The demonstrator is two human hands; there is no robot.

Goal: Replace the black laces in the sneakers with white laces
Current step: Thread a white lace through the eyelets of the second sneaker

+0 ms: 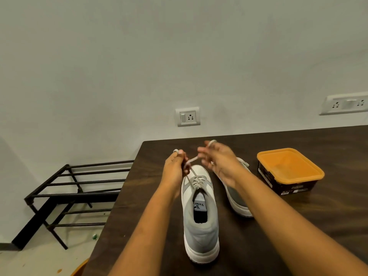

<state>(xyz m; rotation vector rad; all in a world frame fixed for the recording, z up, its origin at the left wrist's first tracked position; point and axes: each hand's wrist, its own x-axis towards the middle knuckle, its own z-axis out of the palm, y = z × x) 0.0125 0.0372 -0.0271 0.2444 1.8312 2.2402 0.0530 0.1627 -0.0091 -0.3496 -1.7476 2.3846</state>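
black metal slatted rack [79, 188] on floor at left, left hand [175, 166] pinching white flat lace [192, 159] above toe of upright grey-and-white sneaker [200, 232] on dark wooden table [298, 226], right hand [221, 160] fingers curled, same lace looped round them, second grey-and-white sneaker [237, 198] tipped on its side behind right forearm, orange-lidded dark plastic tub [288, 170] at right

Pale wall [139, 56], dark wooden table [298, 226], black metal rack [79, 182]

Both my bare arms reach forward. My left grip [175, 166] and right grip [219, 158] each pinch a thin white lace [192, 159], fingers curled.
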